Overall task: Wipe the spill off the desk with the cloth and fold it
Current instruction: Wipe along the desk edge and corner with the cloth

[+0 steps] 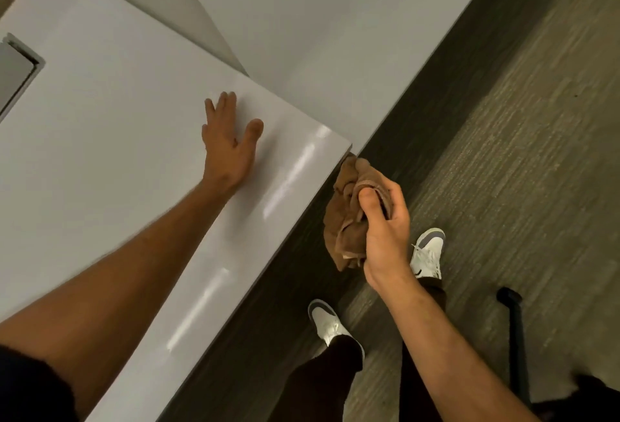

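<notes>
A white glossy desk [110, 113] fills the left half of the view, its corner at the centre. My left hand [228, 143] lies flat on the desk top near that corner, fingers spread, holding nothing. My right hand [385, 230] is off the desk, just past its front edge, with its fingers closed around a bunched brown cloth [345, 217]. The cloth hangs crumpled in the air below the desk corner, above the floor. I cannot make out any spill on the desk surface.
A grey cable hatch [16, 69] is set into the desk at far left. A white wall [335, 19] stands behind the corner. Carpeted floor [503, 153] lies to the right, with my two white shoes [427, 254] and a black chair leg [513, 337].
</notes>
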Tool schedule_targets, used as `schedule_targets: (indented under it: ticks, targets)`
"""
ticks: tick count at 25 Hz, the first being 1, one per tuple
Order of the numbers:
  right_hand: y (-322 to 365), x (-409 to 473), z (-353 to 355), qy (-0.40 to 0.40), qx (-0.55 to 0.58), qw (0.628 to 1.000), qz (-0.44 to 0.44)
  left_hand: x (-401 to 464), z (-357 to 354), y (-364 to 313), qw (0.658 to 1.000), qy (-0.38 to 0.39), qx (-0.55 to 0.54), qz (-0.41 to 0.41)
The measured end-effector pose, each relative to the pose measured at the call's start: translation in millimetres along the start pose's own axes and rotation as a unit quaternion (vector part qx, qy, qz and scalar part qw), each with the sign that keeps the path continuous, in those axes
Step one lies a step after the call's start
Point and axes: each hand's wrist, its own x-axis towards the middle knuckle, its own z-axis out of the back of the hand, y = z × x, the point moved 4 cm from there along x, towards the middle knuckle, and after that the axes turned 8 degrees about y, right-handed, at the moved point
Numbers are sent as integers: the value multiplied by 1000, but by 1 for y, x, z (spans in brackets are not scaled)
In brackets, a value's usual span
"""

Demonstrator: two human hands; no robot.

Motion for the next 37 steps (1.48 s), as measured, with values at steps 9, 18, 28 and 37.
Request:
schedule_targets:
  ticks: [9,18,28,37]
  targets:
    - [-64,-57,-71,-27,-6,998,-48,-140,11,104,946,135,264,-134]
    - [-1,-48,-85,25,-230,964,132,-159,33,117,975,83,178,-101]
    - [-17,46,-129,74,-787,576,209,-240,91,226,968,-35,190,160]
    - [-41,93,-215,32,-779,585,223,-239,85,239,963,-37,209,165]
